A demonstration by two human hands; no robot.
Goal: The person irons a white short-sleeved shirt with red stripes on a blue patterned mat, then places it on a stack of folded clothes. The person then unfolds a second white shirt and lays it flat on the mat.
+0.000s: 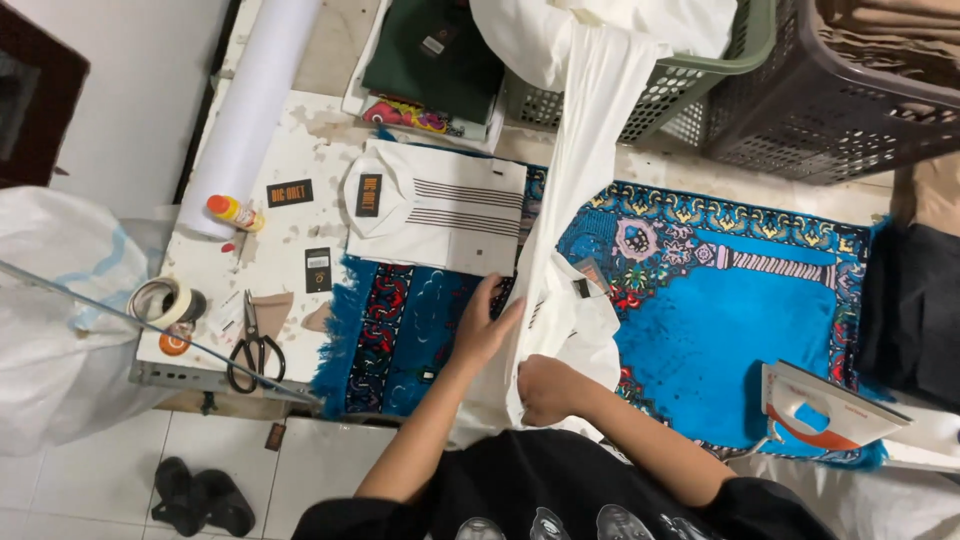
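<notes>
White shirt (575, 200): long garment draped from green basket (745, 60) down over blue rug (720, 310) to the person's lap edge.
Left hand (487, 322): fingers spread, flat against the shirt's left edge, on the rug.
Right hand (545, 390): closed, gripping the shirt's lower fold.
Folded shirt (440, 208): white with dark stripes, lying just left of the draped one.
Iron (820, 410): resting on rug, right side.
Dark basket (850, 90): beside the green one, holds brown cloth.
Scissors (255, 350): table's left edge, near tape roll (165, 298).
Paper roll (250, 110): white, far left.
</notes>
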